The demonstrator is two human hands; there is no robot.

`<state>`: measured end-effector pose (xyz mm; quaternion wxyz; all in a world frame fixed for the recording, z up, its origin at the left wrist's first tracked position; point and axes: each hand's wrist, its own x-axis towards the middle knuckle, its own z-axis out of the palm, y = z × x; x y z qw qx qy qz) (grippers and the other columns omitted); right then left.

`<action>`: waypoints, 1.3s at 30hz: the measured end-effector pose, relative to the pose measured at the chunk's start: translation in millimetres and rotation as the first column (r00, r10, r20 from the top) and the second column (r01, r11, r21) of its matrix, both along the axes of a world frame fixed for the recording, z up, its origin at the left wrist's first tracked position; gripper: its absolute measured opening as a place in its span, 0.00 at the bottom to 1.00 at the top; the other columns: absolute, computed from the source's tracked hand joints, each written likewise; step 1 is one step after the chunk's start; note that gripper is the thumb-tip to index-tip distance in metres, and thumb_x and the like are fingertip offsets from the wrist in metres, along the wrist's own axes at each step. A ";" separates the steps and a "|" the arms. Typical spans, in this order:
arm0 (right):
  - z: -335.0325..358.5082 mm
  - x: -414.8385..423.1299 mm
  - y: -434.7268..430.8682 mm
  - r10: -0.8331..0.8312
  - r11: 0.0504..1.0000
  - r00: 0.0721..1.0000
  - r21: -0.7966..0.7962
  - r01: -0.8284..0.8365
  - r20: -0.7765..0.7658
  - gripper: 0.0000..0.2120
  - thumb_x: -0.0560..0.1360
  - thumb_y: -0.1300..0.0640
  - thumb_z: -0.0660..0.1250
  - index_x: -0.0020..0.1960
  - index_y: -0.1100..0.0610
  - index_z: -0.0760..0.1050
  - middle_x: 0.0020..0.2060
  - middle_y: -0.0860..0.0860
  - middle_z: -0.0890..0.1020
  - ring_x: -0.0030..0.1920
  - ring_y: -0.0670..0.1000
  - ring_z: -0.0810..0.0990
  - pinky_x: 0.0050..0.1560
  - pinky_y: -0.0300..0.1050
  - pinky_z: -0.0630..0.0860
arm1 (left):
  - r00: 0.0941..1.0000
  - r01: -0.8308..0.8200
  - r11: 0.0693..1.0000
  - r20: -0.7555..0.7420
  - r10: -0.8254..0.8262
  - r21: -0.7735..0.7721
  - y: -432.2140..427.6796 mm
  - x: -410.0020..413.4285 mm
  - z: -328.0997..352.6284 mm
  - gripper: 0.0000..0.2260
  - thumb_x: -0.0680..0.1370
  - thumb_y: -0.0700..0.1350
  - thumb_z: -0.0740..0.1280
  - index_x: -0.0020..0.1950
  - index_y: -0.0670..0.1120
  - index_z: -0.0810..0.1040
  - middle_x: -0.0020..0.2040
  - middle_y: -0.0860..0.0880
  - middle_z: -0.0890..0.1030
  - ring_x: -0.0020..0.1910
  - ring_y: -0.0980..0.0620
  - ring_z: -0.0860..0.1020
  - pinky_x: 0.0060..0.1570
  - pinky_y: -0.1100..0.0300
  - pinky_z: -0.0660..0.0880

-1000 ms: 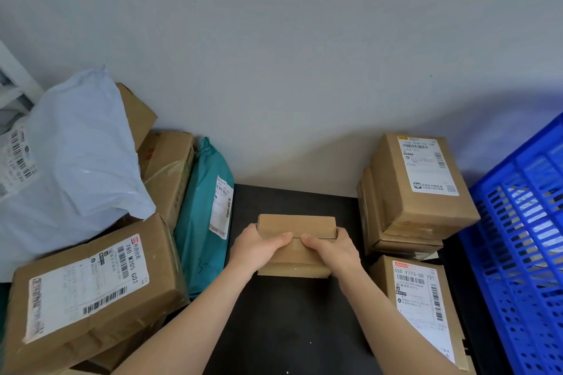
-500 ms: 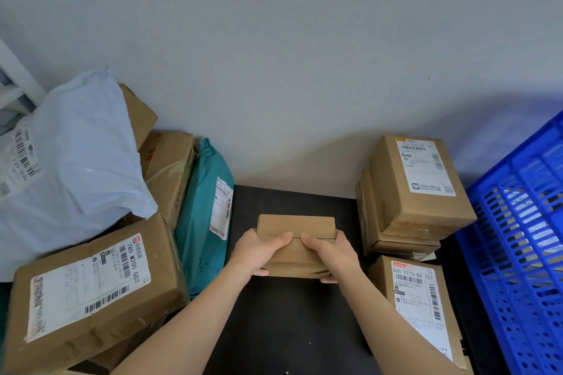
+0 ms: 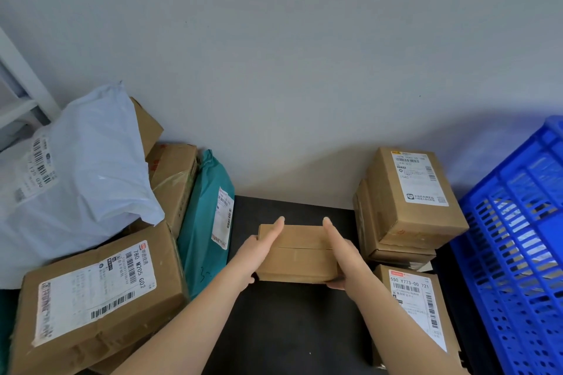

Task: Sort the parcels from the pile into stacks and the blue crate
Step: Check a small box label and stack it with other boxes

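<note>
A small plain brown box point(image 3: 300, 253) sits in the middle, over the black surface point(image 3: 283, 329), held at both ends. My left hand point(image 3: 259, 253) grips its left end, forefinger straight along the top and thumb at the lower front edge. My right hand point(image 3: 342, 256) mirrors this on the right end, thumb tucked under the front edge. The parcel pile is on the left: a white poly bag point(image 3: 76, 179), a teal poly bag point(image 3: 204, 216) and a labelled brown box point(image 3: 97, 301). On the right stands a stack of brown boxes point(image 3: 411, 207), then the blue crate point(image 3: 518, 253).
Another labelled brown box point(image 3: 417, 310) lies in front of the right stack, close to my right forearm. More brown boxes point(image 3: 173, 176) lean behind the white bag. A grey wall point(image 3: 274, 70) closes off the back. A white frame point(image 3: 18, 76) shows at far left.
My fingers have straightened out along the top of the small box; before, they were curled over its top front edge. The box has shifted slightly toward me.
</note>
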<state>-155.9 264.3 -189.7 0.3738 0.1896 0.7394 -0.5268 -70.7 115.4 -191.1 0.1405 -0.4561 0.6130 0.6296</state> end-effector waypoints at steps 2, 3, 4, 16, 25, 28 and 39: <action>-0.1 -2.5 -0.4 -0.075 0.996 0.997 -0.039 0.076 0.020 0.37 0.72 0.31 0.62 0.71 0.53 0.60 0.57 0.54 0.68 0.64 0.60 0.69 0.64 0.62 0.71 | 0.998 -0.051 0.999 -0.022 0.051 0.011 -1.7 -2.5 2.6 0.43 0.71 0.73 0.57 0.78 0.49 0.53 0.74 0.45 0.61 0.72 0.41 0.62 0.67 0.41 0.65; -0.3 -3.3 -1.1 -0.096 0.994 0.995 -0.044 0.097 0.022 0.37 0.71 0.31 0.63 0.71 0.53 0.60 0.58 0.54 0.68 0.64 0.60 0.70 0.64 0.62 0.71 | 0.997 -0.073 0.997 -0.037 0.074 0.017 -2.7 -3.3 3.8 0.42 0.71 0.73 0.57 0.77 0.50 0.55 0.73 0.45 0.63 0.70 0.41 0.64 0.67 0.41 0.66; 0.5 -3.6 -1.9 -0.109 0.993 0.994 -0.047 0.110 0.022 0.37 0.71 0.31 0.63 0.70 0.52 0.60 0.58 0.54 0.69 0.63 0.60 0.70 0.63 0.61 0.71 | 0.994 -0.094 0.995 -0.052 0.095 0.026 -3.0 -4.7 5.0 0.40 0.71 0.72 0.58 0.76 0.50 0.56 0.71 0.45 0.65 0.69 0.42 0.66 0.67 0.41 0.67; 3.7 -9.0 1.5 -0.116 0.974 0.993 -0.193 0.116 0.014 0.20 0.71 0.48 0.67 0.60 0.54 0.73 0.53 0.56 0.77 0.58 0.58 0.75 0.61 0.57 0.72 | 0.923 -0.233 0.968 -0.293 0.249 0.089 -8.7 -7.5 11.4 0.17 0.76 0.45 0.68 0.63 0.46 0.69 0.52 0.44 0.77 0.49 0.48 0.76 0.42 0.55 0.73; 12.3 -7.5 0.0 -0.080 0.960 0.997 -0.266 0.083 0.024 0.20 0.69 0.52 0.69 0.60 0.53 0.74 0.55 0.57 0.79 0.57 0.58 0.76 0.57 0.55 0.74 | 0.976 -0.148 0.954 -0.118 0.184 0.262 -17.8 -6.5 23.2 0.13 0.73 0.51 0.71 0.54 0.48 0.76 0.52 0.42 0.80 0.55 0.42 0.77 0.61 0.43 0.72; 13.1 -5.5 -1.1 -0.087 0.958 0.994 -0.270 0.100 0.058 0.19 0.70 0.51 0.69 0.59 0.54 0.75 0.54 0.57 0.80 0.56 0.58 0.78 0.58 0.55 0.75 | 0.976 -0.148 0.959 -0.122 0.181 0.241 -20.9 -6.4 23.5 0.11 0.74 0.50 0.70 0.53 0.48 0.75 0.51 0.42 0.79 0.52 0.42 0.77 0.58 0.46 0.73; 15.7 -1.5 -2.7 -0.114 0.965 0.993 -0.232 0.118 0.030 0.18 0.71 0.53 0.69 0.59 0.54 0.74 0.54 0.56 0.79 0.57 0.58 0.76 0.62 0.58 0.74 | 0.966 -0.166 0.961 -0.158 0.203 0.219 -20.3 -5.3 19.1 0.08 0.75 0.49 0.69 0.51 0.48 0.75 0.51 0.42 0.79 0.51 0.44 0.76 0.58 0.47 0.72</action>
